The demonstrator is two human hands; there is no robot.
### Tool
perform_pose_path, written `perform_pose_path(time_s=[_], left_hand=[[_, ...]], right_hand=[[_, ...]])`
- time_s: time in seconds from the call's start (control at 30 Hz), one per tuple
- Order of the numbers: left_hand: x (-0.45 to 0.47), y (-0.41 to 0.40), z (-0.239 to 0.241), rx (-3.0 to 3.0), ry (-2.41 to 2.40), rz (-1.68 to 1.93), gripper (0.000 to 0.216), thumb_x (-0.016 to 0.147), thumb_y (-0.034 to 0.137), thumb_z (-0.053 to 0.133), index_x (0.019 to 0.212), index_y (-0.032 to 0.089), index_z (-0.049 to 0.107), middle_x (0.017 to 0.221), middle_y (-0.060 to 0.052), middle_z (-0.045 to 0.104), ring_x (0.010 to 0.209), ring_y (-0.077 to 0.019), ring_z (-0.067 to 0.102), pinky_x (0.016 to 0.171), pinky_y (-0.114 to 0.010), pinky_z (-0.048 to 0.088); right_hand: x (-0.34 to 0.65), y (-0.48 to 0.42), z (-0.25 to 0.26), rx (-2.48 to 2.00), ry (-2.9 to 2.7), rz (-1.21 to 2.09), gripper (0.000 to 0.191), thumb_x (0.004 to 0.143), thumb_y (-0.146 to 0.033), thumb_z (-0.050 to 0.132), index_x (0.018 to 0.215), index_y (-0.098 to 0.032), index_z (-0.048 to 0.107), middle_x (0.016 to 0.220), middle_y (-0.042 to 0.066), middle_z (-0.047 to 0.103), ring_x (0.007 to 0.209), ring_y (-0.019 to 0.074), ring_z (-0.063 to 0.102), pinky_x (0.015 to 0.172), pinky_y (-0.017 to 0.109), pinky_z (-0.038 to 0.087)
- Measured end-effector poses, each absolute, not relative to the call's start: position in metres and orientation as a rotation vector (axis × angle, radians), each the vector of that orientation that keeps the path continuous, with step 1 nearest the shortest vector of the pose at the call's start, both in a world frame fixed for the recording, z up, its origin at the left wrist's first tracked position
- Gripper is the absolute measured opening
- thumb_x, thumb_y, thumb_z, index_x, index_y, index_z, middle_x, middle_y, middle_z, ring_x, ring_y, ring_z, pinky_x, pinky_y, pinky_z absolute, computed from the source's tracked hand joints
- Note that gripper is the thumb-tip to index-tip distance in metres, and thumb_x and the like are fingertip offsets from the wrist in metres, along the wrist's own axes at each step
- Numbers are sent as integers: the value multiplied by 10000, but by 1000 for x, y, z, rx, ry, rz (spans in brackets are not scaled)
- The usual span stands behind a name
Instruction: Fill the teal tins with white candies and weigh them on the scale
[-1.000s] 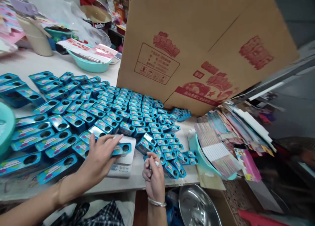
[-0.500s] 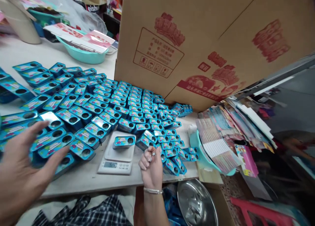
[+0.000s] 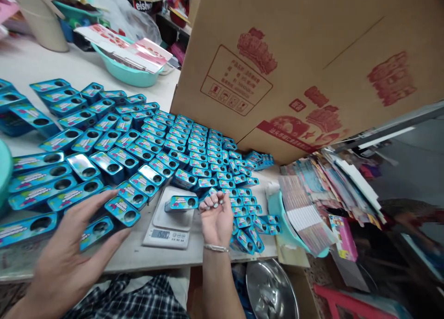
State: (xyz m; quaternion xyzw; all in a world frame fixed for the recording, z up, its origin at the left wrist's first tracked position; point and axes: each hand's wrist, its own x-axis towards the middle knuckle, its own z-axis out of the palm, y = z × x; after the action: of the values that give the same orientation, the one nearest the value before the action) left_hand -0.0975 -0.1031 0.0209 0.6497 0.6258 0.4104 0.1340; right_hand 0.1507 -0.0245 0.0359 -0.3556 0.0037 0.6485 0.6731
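Observation:
Many small blue tins with a round hole in the lid cover the white table in rows. One blue tin lies on a small white digital scale whose display is lit. My right hand is palm up with its fingers curled, the fingertips at the right end of that tin. My left hand is spread, fingers apart, over the nearest blue tins at the table's front left, holding nothing.
A big tilted cardboard carton with red print stands behind the tins. A teal basin with printed cards sits at the back. Stacked printed cards fill a teal tray on the right. A steel bowl lies below the table edge.
My left hand set the tin on the scale, drew back left, then came in over the front tins. My right hand rose from a fist to the tin's right end.

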Motion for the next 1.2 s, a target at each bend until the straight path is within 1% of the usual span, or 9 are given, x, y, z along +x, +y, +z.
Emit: perform_pose_path(time_s=[0.07, 0.2, 0.33, 0.53, 0.7, 0.83, 0.93, 1.03, 1.2], left_hand=[[-85, -94, 22, 1884, 1756, 1209, 584, 901, 494, 557, 1445, 356, 397, 1374, -27, 539, 1245, -325, 543, 1107, -574, 431], [-60, -71, 6, 2025, 1551, 1176, 636, 902, 461, 586, 1476, 314, 356, 1401, -63, 539, 1288, -304, 518, 1100, -512, 443], [-26, -47, -12, 2161, 1368, 1025, 634, 901, 366, 586, 1477, 252, 346, 1425, -105, 518, 1327, -301, 467, 1088, -491, 435], [6, -25, -19, 2158, 1349, 965, 450, 845, 289, 638, 1278, 210, 540, 1237, -95, 627, 1158, -288, 548, 1014, -493, 438], [8, -22, -20, 2144, 1356, 976, 377, 848, 266, 636, 1214, 206, 573, 1172, -81, 648, 1105, -273, 559, 997, -484, 434], [-3, -27, -14, 2125, 1339, 1021, 487, 870, 318, 634, 1330, 219, 508, 1294, -99, 592, 1234, -284, 505, 1065, -498, 416], [-26, -36, 0, 2069, 1391, 1139, 530, 900, 412, 610, 1384, 258, 459, 1357, -97, 553, 1291, -291, 482, 1094, -510, 410], [-53, -49, 14, 1979, 1537, 1239, 502, 905, 468, 596, 1365, 305, 478, 1325, -65, 574, 1250, -289, 527, 1090, -519, 426], [-80, -64, 20, 1886, 1703, 1188, 514, 895, 523, 576, 1360, 325, 487, 1334, -25, 560, 1236, -316, 539, 1104, -560, 419]], right_hand=[[146, -21, 37, -796, 7, 1445, 301, 969, -397, 452, 743, -204, 502, 599, -81, 362, 510, 76, 363, 519, 203, 351], [134, -15, 37, -828, -47, 1381, 302, 964, -398, 456, 729, -211, 490, 584, -84, 366, 504, 82, 361, 530, 212, 356], [121, -12, 31, -869, -222, 1243, 337, 937, -456, 510, 707, -209, 510, 596, -66, 444, 560, 94, 439, 620, 246, 422], [108, -14, 22, -897, -438, 1094, 341, 933, -435, 518, 682, -205, 525, 611, -56, 494, 622, 109, 507, 732, 292, 456], [108, -13, 23, -898, -421, 1097, 333, 919, -410, 534, 659, -205, 501, 600, -61, 480, 619, 105, 505, 765, 302, 475], [127, -9, 33, -820, -167, 1309, 300, 923, -402, 509, 692, -215, 468, 591, -82, 397, 530, 82, 413, 572, 231, 403], [147, -8, 39, -798, -80, 1375, 264, 920, -369, 498, 703, -226, 450, 605, -80, 405, 501, 83, 381, 504, 221, 352], [160, -12, 42, -805, -50, 1306, 246, 899, -352, 539, 702, -228, 459, 652, -67, 487, 545, 87, 443, 550, 237, 410], [156, -18, 42, -814, -1, 1287, 233, 890, -328, 571, 700, -220, 493, 686, -59, 559, 640, 92, 550, 668, 257, 487]])
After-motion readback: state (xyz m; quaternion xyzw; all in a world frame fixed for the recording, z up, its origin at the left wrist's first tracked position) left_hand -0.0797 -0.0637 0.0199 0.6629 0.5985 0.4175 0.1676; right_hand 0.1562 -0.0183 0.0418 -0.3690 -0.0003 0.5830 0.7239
